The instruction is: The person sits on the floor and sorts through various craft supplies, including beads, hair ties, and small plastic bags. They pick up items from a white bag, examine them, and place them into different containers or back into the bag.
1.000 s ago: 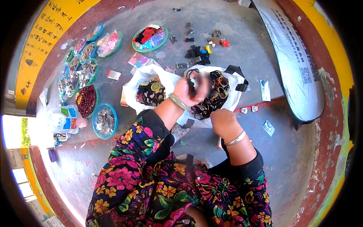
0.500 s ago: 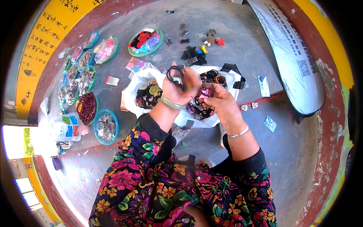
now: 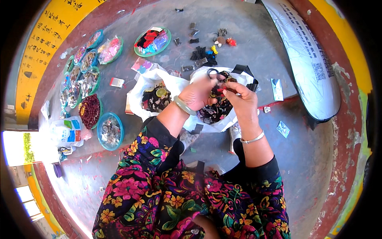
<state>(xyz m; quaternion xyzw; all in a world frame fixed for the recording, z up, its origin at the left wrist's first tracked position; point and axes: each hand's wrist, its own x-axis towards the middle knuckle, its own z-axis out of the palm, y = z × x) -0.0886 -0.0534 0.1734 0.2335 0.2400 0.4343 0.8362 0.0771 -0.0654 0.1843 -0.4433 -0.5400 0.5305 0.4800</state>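
My left hand (image 3: 196, 95), with a pale green bangle at its wrist, is closed and partly smeared by motion. A black hair tie (image 3: 213, 72) loops out above its fingers. Close on the right, my right hand (image 3: 241, 96) is closed in a pinch on a small red piece (image 3: 221, 91), whose exact kind I cannot make out. Both hands are over the right-hand white bag (image 3: 225, 126), which holds a heap of dark hair ties with coloured bits (image 3: 213, 114). Beside it, another white bag (image 3: 137, 89) holds more dark hair ties and a yellow round piece.
Round baskets of packaged trinkets stand at the left, among them a blue basket (image 3: 99, 139) and a basket of dark red beads (image 3: 90, 111). Farther off lie a green tray (image 3: 168, 40) and black bundles (image 3: 198, 53). A long silver-wrapped bundle (image 3: 306, 59) lies at the right.
My left hand has turned and shifted right, carrying the black loop nearer my right hand. My right hand has risen slightly, and the pink piece at its fingertips now shows as red.
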